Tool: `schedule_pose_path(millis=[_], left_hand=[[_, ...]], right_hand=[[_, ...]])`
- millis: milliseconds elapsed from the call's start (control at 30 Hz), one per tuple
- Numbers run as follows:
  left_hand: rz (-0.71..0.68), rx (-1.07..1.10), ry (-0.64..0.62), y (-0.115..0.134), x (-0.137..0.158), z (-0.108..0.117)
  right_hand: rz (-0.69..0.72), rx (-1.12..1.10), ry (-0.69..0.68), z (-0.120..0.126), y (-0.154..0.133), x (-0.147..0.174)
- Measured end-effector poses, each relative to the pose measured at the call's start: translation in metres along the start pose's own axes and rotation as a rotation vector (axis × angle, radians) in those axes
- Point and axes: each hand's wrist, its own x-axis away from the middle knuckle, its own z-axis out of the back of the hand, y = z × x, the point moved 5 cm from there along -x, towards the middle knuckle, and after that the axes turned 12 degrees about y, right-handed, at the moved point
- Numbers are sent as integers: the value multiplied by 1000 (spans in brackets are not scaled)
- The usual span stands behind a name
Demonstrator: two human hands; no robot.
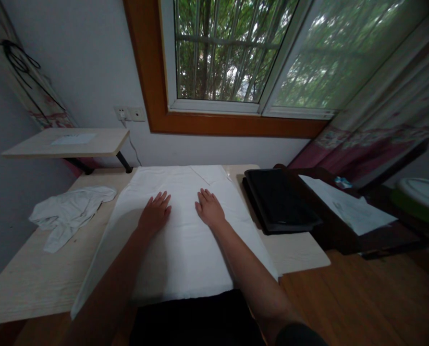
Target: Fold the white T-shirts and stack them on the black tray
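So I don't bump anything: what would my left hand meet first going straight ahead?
Past the white cloth beneath it, your left hand would probably meet the wall below the window first; depth is unclear.

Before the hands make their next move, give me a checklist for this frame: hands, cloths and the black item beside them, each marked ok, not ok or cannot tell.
1. Left hand palm-down on the spread white cloth: ok.
2. Right hand palm-down on the same cloth, with nothing in its grasp: ok.
3. Black case off the spread cloth: ok, it lies to the right.
4. Crumpled white cloth laid flat: not ok, it is bunched on the left of the table.
5. Underside of the spread cloth free of folds: cannot tell, it is hidden.
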Motion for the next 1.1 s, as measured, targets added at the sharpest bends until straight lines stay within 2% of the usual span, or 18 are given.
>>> schedule_pose_path(millis=[200, 333, 433, 600, 933, 1100], left_hand=[[36, -20, -28, -51, 45, 21], [89, -29, -30, -85, 77, 33], [116, -30, -30, -101, 96, 42], [129, -20, -19, -111, 112, 54], [160, 16, 14, -112, 116, 59], [160, 19, 25, -111, 116, 61]], right_hand=[[-69, 62, 79, 40, 78, 39], [-100, 81, 142, 59, 103, 63], [-90, 95, 166, 65, 105, 71], [-111, 157, 181, 74, 97, 71], [-215, 198, 192, 89, 92, 71], [-366, 107, 122, 99, 100, 79]])
